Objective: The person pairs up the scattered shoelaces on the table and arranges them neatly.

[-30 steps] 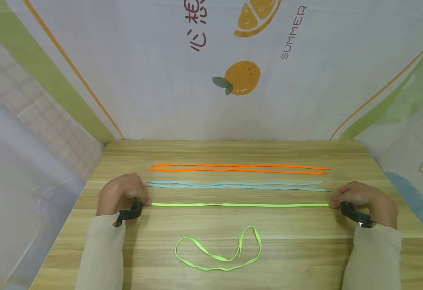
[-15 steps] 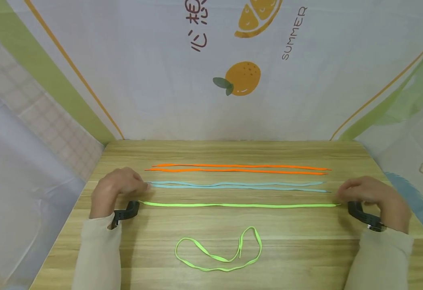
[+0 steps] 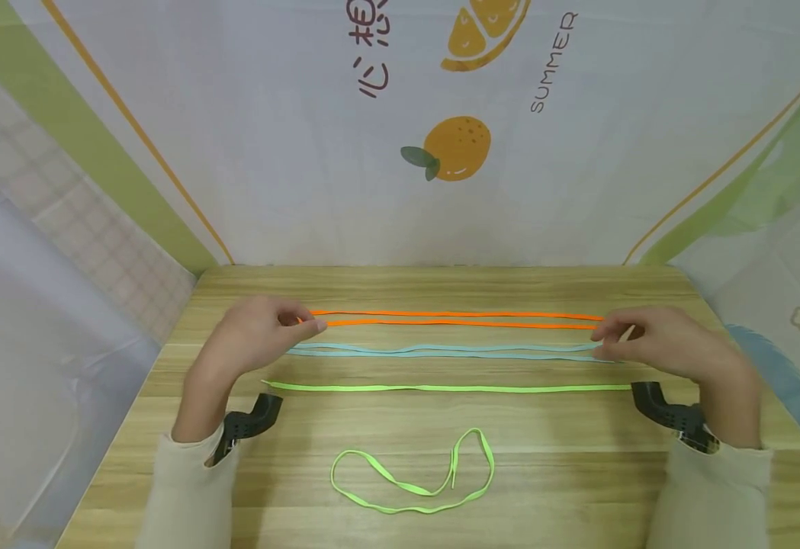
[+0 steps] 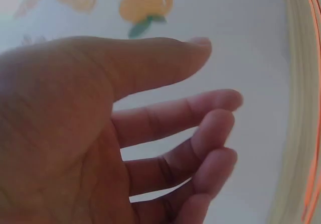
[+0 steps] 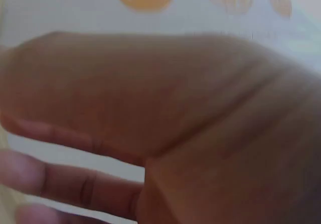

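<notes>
Both hands hold nothing. My left hand [image 3: 255,335] hovers over the left ends of the orange shoelaces [image 3: 454,313] and light blue shoelaces [image 3: 454,355], covering their tips. In the left wrist view its thumb and loosely bent fingers [image 4: 200,133] are spread apart. Over at the right ends of the same laces is my right hand [image 3: 667,343], thumb and fingers parted around air. A green shoelace [image 3: 454,388] lies straight in front of the light blue pair, level with the wrists. Closer to me, a second green shoelace [image 3: 413,509] lies in a loose loop.
The laces lie on a wood-grain table [image 3: 544,496]. Behind it hangs a white cloth [image 3: 290,175] printed with oranges and lettering, and more cloth hangs at both sides. A black wrist mount [image 3: 255,419] sits below each hand.
Both hands have let go of the straight green shoelace, now lying stretched out with its left tip showing. They have risen and moved away from me, then inward over the orange and light blue laces.
</notes>
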A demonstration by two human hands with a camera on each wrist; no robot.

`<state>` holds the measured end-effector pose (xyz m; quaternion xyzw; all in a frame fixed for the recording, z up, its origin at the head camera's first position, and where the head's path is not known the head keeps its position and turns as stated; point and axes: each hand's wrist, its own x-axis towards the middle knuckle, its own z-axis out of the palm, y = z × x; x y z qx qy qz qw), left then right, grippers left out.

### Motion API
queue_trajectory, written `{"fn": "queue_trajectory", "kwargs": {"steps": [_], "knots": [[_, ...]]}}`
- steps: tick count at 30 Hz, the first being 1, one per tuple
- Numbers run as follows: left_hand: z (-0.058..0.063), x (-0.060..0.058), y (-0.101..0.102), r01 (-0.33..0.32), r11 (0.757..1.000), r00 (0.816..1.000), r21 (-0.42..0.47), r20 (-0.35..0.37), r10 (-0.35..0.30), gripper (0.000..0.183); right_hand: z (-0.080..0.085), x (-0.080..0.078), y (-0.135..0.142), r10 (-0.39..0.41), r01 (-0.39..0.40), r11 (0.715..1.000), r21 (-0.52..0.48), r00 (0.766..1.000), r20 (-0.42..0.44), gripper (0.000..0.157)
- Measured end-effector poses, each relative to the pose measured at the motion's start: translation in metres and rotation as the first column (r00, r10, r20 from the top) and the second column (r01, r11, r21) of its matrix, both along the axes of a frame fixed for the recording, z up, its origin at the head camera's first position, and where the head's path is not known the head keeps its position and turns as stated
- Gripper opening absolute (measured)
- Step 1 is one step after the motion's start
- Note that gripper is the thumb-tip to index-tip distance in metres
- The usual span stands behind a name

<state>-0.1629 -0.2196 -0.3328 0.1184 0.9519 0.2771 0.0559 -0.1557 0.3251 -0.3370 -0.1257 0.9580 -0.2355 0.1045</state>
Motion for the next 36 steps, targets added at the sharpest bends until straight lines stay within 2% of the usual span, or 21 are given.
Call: {"fn": "queue_trajectory", "kwargs": {"steps": [3, 6, 10, 14, 19, 23, 28, 32, 36], "knots": [[0.002, 0.009, 0.020, 0.047, 0.999, 0.996, 0.019, -0.077, -0.045, 0.022, 0.003, 0.000, -0.023, 0.071, -0.071, 0.997, -0.004, 0.997, -0.023, 0.016], [-0.002, 0.015, 0.045, 0.120, 0.993, 0.988, 0.020, -0.095, -0.118, 0.018, 0.003, 0.001, -0.046, 0.144, -0.144, 0.990, 0.005, 0.988, -0.054, 0.014], [-0.015, 0.022, 0.083, 0.234, 0.972, 0.972, 0.001, -0.024, -0.234, 0.020, -0.002, 0.003, -0.079, 0.253, -0.254, 0.967, -0.014, 0.966, -0.051, 0.009], [-0.028, 0.034, 0.113, 0.320, 0.947, 0.947, -0.033, 0.034, -0.319, 0.025, -0.011, 0.003, -0.108, 0.363, -0.364, 0.931, -0.012, 0.931, -0.047, 0.014], [-0.043, 0.046, 0.136, 0.387, 0.919, 0.921, -0.073, 0.074, -0.382, 0.032, -0.021, 0.005, -0.138, 0.451, -0.452, 0.892, 0.000, 0.892, -0.033, 0.019], [-0.054, 0.052, 0.147, 0.442, 0.893, 0.896, -0.086, 0.088, -0.436, 0.030, -0.030, 0.007, -0.155, 0.476, -0.476, 0.879, 0.000, 0.879, 0.011, 0.025], [-0.064, 0.059, 0.159, 0.465, 0.862, 0.885, -0.202, 0.097, -0.454, 0.034, -0.038, 0.009, -0.169, 0.473, -0.477, 0.878, 0.053, 0.878, 0.069, 0.029], [-0.073, 0.065, 0.166, 0.466, 0.837, 0.885, -0.288, 0.162, -0.437, 0.047, -0.045, 0.011, -0.177, 0.472, -0.479, 0.875, 0.071, 0.876, 0.099, 0.030], [-0.081, 0.069, 0.172, 0.462, 0.821, 0.886, -0.336, 0.209, -0.414, 0.054, -0.051, 0.012, -0.183, 0.482, -0.490, 0.868, 0.085, 0.871, 0.100, 0.029]]}}
